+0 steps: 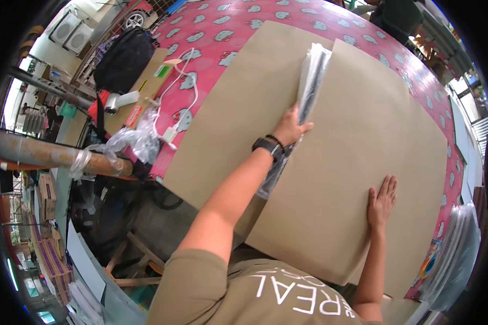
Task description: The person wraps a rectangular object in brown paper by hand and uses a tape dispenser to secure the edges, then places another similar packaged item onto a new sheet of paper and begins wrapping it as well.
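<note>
A large brown cardboard sheet [222, 124] covers much of the table, with a second brown panel [331, 157] over its right part. Along that panel's left edge lies a long, narrow bundle in clear plastic [313, 81], dark and silvery inside; the panel's edge partly covers it. My left hand [290, 129] is closed about the middle of this bundle, thumb reaching toward the panel, other fingers partly hidden. A dark watch and a beaded bracelet circle that wrist. Flat on the brown panel, near its right side, rests my right hand [382, 206] with fingers stretched out.
The table wears a pink patterned cover [222, 35]. At its left are a black bag [127, 57], a white handheld device [122, 101], a white cable [192, 81] and crumpled clear plastic [138, 141]. A rusty pipe [65, 153] juts in at left. Stacked plastic-covered sheets [453, 254] stand at right.
</note>
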Demonstrator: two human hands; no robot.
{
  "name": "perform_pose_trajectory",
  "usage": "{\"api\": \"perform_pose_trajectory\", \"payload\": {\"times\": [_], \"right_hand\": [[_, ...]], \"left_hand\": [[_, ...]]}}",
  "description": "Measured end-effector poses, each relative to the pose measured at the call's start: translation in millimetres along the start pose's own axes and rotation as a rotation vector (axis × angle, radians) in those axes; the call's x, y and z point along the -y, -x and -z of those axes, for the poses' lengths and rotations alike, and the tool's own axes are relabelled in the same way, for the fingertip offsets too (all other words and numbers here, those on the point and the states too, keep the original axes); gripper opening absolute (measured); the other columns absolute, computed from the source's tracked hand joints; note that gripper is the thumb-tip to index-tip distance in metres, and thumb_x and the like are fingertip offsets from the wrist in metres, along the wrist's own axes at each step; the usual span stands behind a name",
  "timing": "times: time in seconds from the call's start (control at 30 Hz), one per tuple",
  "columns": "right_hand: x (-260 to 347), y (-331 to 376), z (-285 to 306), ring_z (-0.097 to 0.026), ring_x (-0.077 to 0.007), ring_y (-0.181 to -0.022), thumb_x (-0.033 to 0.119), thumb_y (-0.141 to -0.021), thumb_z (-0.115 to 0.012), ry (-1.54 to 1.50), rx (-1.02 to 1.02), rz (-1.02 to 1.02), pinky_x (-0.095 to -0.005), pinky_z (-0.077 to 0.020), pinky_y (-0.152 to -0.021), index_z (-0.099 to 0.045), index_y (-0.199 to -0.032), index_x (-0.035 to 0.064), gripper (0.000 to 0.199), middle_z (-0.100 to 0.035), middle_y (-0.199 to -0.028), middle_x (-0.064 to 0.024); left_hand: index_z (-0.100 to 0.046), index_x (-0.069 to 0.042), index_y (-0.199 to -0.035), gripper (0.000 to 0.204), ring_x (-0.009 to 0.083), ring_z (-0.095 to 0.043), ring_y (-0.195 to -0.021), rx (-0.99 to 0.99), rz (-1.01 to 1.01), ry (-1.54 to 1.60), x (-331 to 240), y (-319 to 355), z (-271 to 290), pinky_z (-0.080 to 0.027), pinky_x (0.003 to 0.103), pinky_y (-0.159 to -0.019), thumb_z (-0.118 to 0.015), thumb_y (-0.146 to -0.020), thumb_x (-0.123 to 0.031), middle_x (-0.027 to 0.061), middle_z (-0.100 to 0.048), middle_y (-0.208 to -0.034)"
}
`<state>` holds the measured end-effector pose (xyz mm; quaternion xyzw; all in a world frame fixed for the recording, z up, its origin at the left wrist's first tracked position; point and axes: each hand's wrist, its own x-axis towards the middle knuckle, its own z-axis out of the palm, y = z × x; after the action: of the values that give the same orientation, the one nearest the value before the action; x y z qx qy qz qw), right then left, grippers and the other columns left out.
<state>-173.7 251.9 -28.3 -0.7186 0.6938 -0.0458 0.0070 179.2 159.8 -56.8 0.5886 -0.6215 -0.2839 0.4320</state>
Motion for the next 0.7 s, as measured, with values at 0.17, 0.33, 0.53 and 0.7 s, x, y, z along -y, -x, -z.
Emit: {"api": "perform_pose_trajectory", "payload": {"times": [0.17,0.33,0.53,0.7], "right_hand": [[4,4,3,-0.009,-0.0244,-0.137,0.055,-0.09,-0.03,-0.015,-0.023,-0.011,-0.047,-0.0087,-0.109,-0.015,-0.142,0.0096,0.071,-0.013,-0.148,-0.0099],[12,4,7,-0.009,-0.0237,-0.137,0.054,-0.09,-0.03,-0.043,-0.008,-0.038,-0.0472,-0.0089,-0.109,-0.015,-0.142,0.009,0.07,-0.013,-0.148,-0.0101],[13,6,13,-0.008,-0.0257,-0.137,0.052,-0.09,-0.032,-0.021,0.022,-0.051,-0.0505,-0.0098,-0.108,-0.014,-0.142,0.0071,0.07,-0.013,-0.148,-0.0105],[8,3,29,-0.031,-0.0288,-0.126,0.047,-0.082,-0.052,-0.063,-0.117,0.033,-0.05,-0.0231,-0.103,-0.038,-0.131,0.0073,0.064,-0.039,-0.133,-0.013]], "left_hand": [[-0.037,0.01,-0.125,0.065,0.0401,-0.044,-0.114,-0.27,0.065,-0.129,29,23,79,-0.035,0.043,-0.098,-0.061,-0.078,-0.028,0.0303,-0.046,-0.121],[-0.051,0.0,-0.115,0.048,0.0343,-0.052,-0.101,-0.478,0.312,-0.955,105,128,219,-0.037,0.046,-0.091,-0.064,-0.074,-0.022,0.0207,-0.055,-0.11],[-0.065,-0.003,-0.087,0.029,0.0288,-0.062,-0.075,-0.438,0.358,-0.823,77,116,238,-0.049,0.039,-0.07,-0.072,-0.068,-0.025,0.0137,-0.064,-0.078],[-0.062,-0.002,-0.069,0.03,0.0224,-0.061,-0.059,0.396,0.562,-0.774,-29,82,248,-0.048,0.036,-0.058,-0.064,-0.077,-0.03,0.0127,-0.062,-0.063]]}}
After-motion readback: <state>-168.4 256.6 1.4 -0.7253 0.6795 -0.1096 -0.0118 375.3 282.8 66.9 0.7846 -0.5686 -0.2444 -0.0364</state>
